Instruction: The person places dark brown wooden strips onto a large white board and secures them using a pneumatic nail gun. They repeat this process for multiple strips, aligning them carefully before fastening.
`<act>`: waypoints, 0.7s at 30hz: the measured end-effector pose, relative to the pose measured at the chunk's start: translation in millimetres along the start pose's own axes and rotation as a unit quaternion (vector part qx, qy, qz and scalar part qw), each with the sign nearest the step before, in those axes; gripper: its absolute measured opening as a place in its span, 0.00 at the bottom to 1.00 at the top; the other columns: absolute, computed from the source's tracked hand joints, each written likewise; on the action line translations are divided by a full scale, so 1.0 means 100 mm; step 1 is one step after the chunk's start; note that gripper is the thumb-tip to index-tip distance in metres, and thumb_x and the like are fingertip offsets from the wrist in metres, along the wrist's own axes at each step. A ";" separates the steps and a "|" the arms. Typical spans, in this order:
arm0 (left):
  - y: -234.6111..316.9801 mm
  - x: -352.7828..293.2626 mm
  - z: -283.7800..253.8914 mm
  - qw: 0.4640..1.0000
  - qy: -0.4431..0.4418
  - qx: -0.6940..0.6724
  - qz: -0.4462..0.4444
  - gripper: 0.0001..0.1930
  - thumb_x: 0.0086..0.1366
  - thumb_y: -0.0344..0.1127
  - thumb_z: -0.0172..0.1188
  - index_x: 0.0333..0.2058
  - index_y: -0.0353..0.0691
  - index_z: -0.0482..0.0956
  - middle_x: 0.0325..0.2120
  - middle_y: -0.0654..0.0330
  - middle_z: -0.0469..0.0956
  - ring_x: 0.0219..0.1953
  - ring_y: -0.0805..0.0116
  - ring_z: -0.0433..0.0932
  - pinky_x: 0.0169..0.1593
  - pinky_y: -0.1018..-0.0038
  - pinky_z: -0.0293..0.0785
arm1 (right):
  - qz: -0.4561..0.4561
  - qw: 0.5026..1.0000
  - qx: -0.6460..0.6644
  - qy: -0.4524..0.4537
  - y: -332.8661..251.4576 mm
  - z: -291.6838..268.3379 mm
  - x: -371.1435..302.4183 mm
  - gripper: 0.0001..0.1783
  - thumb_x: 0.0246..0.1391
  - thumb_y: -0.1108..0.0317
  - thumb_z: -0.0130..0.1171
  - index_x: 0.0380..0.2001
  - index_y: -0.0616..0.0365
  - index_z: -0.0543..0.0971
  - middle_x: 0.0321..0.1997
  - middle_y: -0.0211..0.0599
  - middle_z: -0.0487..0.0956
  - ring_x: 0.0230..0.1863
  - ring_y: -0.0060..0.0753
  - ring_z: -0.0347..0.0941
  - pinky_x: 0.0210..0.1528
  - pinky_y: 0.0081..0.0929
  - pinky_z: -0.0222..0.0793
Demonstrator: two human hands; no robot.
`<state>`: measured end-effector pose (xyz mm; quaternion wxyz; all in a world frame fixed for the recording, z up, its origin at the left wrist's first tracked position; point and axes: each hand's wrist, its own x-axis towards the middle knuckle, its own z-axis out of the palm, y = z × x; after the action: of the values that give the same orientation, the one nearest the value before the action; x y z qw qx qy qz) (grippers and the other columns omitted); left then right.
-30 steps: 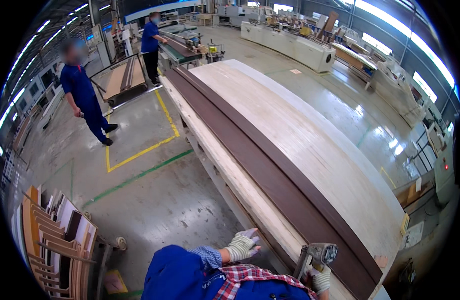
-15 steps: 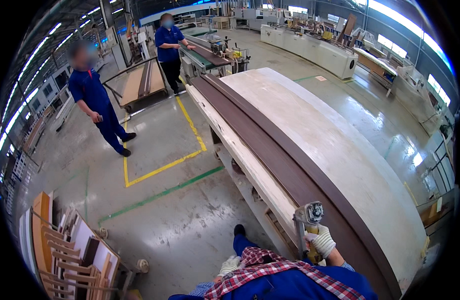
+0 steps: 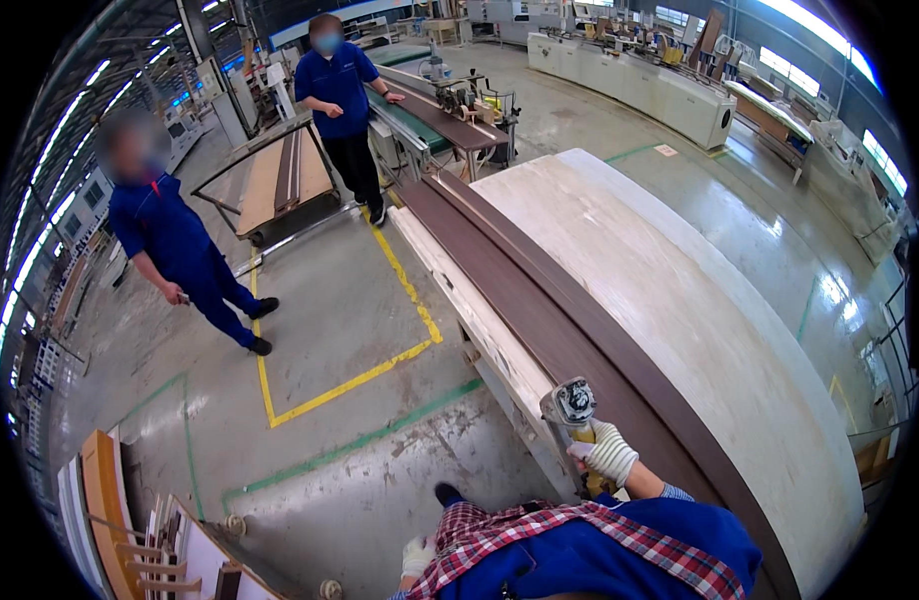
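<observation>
My right hand, in a white knitted glove, is wrapped around a hand-held power tool with a grey-and-black head and a yellow body. Its exact kind is unclear. The tool is above the near-left edge of a long workbench with a pale top. Long dark brown boards lie along the bench's left side, just beyond the tool. My left hand, also gloved, hangs low beside my checked apron. Its fingers are too small and partly hidden to read.
Two people in blue stand ahead: one person on the floor at left, another beside a machine table with brown boards. A flat cart stands between them. A wheeled rack of wood pieces is at lower left.
My view has shifted toward the bench. My right hand and the tool have moved left and slightly up in view; my left hand has dropped lower and left. The person by the machine has raised an arm.
</observation>
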<state>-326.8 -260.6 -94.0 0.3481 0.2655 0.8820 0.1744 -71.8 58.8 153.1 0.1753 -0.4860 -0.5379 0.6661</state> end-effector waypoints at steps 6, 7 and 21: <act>0.14 1.41 -0.70 0.999 -0.024 0.033 -0.024 0.24 0.57 0.55 0.47 0.37 0.39 0.76 0.38 0.41 0.73 0.45 0.42 0.69 0.50 0.59 0.64 | 0.014 0.999 0.028 0.035 -0.34 0.43 0.93 0.13 0.42 0.75 0.58 0.35 0.62 0.71 0.19 0.30 0.72 0.14 0.20 0.66 0.17 0.20 0.63; 0.38 1.68 -0.97 0.990 -0.014 0.102 0.094 0.23 0.58 0.54 0.47 0.38 0.39 0.76 0.38 0.41 0.73 0.45 0.41 0.68 0.50 0.58 0.63 | 0.019 0.998 0.030 0.047 -0.41 0.49 1.08 0.13 0.43 0.74 0.58 0.34 0.62 0.71 0.19 0.30 0.71 0.15 0.20 0.66 0.17 0.20 0.63; 4.95 4.74 -2.14 0.804 0.077 0.096 0.582 0.30 0.61 0.52 0.46 0.54 0.32 0.63 0.57 0.45 0.59 0.58 0.52 0.61 0.58 0.63 0.58 | 0.036 0.976 0.138 0.165 -1.41 0.71 2.24 0.13 0.41 0.72 0.60 0.33 0.60 0.72 0.19 0.28 0.71 0.16 0.19 0.65 0.17 0.20 0.62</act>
<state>-598.2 388.0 51.9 0.0854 0.7464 0.5981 0.2789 -276.0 240.1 171.7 0.3029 -0.5797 -0.3862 0.6504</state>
